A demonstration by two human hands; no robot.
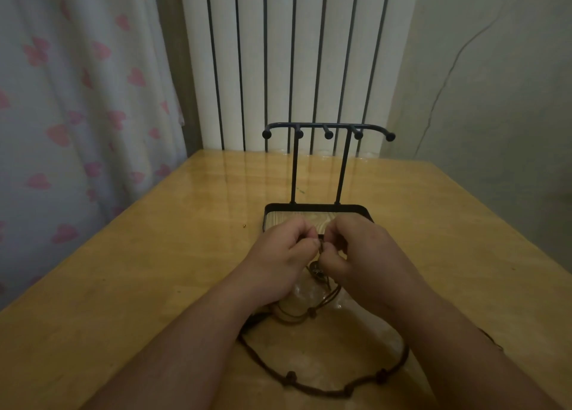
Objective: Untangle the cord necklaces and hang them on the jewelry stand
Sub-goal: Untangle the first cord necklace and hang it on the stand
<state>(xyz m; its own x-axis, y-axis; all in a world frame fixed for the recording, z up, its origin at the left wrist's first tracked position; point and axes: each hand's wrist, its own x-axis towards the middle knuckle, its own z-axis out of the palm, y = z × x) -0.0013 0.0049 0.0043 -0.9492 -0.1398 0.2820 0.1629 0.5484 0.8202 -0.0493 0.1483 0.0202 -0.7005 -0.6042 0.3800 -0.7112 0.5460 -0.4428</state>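
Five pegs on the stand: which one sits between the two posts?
The middle peg, third from either end. Its two neighbours sit at the posts; the end pegs lie outside them.

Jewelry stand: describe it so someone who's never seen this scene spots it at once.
Find the yellow wooden table in front of the white radiator. At its middle, just beyond the cord necklaces, stands the jewelry stand. It's the only upright thing: black posts, crossbar with five bare ball-tipped hooks.
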